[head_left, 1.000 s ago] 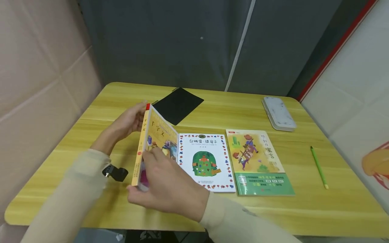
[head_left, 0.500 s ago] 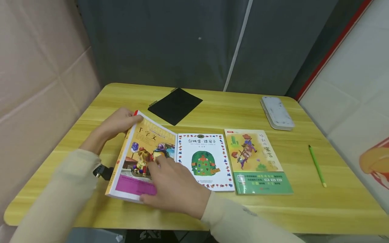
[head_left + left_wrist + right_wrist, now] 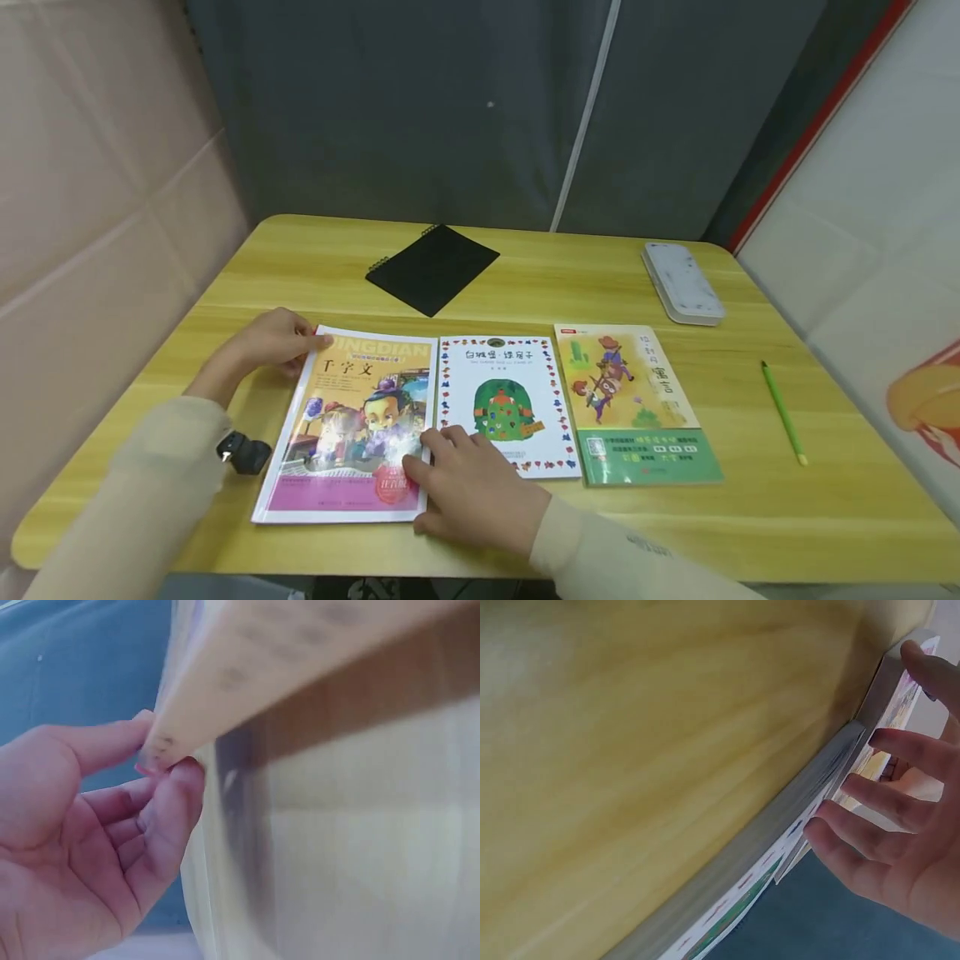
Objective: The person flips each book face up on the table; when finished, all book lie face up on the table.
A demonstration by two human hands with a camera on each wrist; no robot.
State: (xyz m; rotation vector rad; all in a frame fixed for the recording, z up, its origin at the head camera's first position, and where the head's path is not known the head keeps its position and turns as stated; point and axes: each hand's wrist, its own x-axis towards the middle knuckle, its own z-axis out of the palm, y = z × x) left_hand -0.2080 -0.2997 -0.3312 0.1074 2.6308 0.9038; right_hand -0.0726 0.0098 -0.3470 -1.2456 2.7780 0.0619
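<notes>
A thick picture book [image 3: 341, 417] with a yellow and purple cover lies face up at the left of the row, its spine edge [image 3: 225, 682] slightly off the table in the left wrist view. My left hand [image 3: 264, 343] pinches its top left corner, thumb above and fingers below. My right hand [image 3: 480, 496] rests at the book's lower right edge, fingers spread and gently bent, thumb [image 3: 934, 671] near the bottom corner. Directly beside it is a white book [image 3: 457, 383] with a green picture, partly covered by my right hand.
A yellow and green storybook [image 3: 637, 408] lies right of the white one. Behind are a black spiral notebook [image 3: 433, 271] and a pale marbled case [image 3: 684, 283]. A green pencil [image 3: 783, 412] lies at the right of the wooden table [image 3: 525, 283].
The thick book has come down from standing on edge to lying almost flat, cover up, left of the white book. My left hand has lowered with it; my right hand has slid to its right edge.
</notes>
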